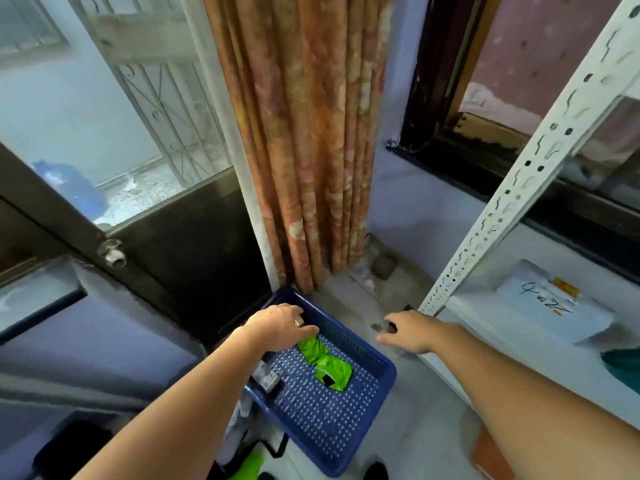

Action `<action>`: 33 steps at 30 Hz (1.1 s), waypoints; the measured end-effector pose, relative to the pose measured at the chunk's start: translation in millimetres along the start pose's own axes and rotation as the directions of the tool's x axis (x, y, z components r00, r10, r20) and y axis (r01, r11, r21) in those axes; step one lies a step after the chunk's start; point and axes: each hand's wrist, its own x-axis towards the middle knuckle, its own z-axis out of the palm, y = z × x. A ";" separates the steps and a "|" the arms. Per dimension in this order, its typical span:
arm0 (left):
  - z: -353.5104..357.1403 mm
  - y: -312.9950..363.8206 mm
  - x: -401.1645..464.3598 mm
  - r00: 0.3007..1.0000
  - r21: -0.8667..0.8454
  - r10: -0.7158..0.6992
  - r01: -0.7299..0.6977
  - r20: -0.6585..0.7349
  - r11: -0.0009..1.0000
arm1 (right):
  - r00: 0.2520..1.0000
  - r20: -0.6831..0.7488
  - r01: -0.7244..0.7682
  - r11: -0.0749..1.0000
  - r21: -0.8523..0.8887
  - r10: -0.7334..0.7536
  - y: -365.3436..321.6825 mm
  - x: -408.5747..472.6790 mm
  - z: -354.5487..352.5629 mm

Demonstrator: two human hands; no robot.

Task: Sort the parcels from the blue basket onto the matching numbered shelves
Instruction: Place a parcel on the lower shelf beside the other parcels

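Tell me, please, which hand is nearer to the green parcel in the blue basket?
Left. The left hand is over the blue basket, its fingers at the green parcel's upper end. The right hand hangs outside the basket, beside the white shelf post.

Blue perforated plastic basket: rectangular, tilted, set on the pale floor beside the shelving; its floor is mostly bare.

Crumpled bright green plastic parcel: lies inside the basket toward its far end, with a black patch on its near end; its far tip is under the fingers of a hand.

White soft mailer parcel with black handwriting and a yellow label: lies flat on a low white shelf board.

White slotted metal shelf upright: leans diagonally across the view.
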 end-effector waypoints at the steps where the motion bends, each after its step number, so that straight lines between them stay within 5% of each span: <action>1: 0.5 -1.8 10.5 1.000 0.005 0.010 -0.010 0.011 1.000 | 1.000 0.003 -0.014 1.000 0.012 0.014 3.7 6.7 2.4; 9: 62.8 -37.8 118.7 0.987 0.073 0.101 -0.110 0.124 0.991 | 0.993 0.088 -0.094 0.988 0.124 0.084 7.4 101.2 77.5; 20: 340.7 -114.8 354.5 0.963 -0.060 0.086 -0.073 0.253 0.996 | 0.969 0.240 -0.107 0.971 0.213 0.054 44.9 354.6 319.2; 28: 541.6 -151.8 504.6 0.955 -0.309 0.018 0.078 0.297 0.948 | 0.961 0.203 -0.246 0.916 0.316 0.188 90.0 519.9 482.7; 33: 624.0 -156.7 563.6 0.955 -0.523 -0.112 0.246 0.274 0.816 | 0.924 0.164 -0.376 0.747 0.549 0.344 101.8 585.1 549.8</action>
